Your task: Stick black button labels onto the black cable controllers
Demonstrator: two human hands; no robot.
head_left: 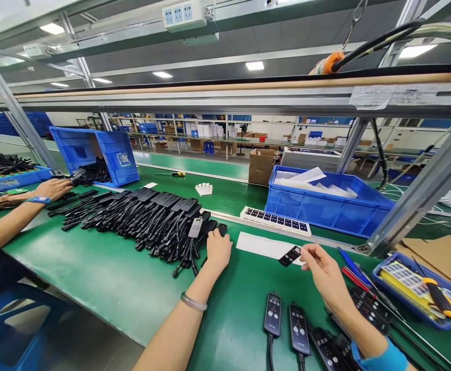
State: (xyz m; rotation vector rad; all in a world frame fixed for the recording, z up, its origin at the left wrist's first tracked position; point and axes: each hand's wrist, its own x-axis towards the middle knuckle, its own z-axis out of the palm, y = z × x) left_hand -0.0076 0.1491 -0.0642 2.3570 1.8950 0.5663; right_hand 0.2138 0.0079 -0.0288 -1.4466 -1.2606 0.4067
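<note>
My left hand point(218, 252) has its fingers closed around a black wired controller point(222, 228) at the right end of a big pile of black wired controllers point(148, 216). One controller with a grey face point(195, 227) lies on the pile beside that hand. Between thumb and fingers, my right hand point(323, 270) pinches a black panel sticker point(289, 255) with printed symbols, above the end of a white paper strip point(258, 245). Nearer to me lie finished-looking controllers with printed faces point(273, 314), several more of them partly hidden under my right forearm.
Behind the strip stands a white sheet of black stickers point(275, 220) and a blue crate point(326, 203). A tool tray point(422, 288) with a screwdriver lies right, near pliers point(354, 265). A co-worker's hands point(53, 189) are at the left, by a tipped blue crate point(119, 159).
</note>
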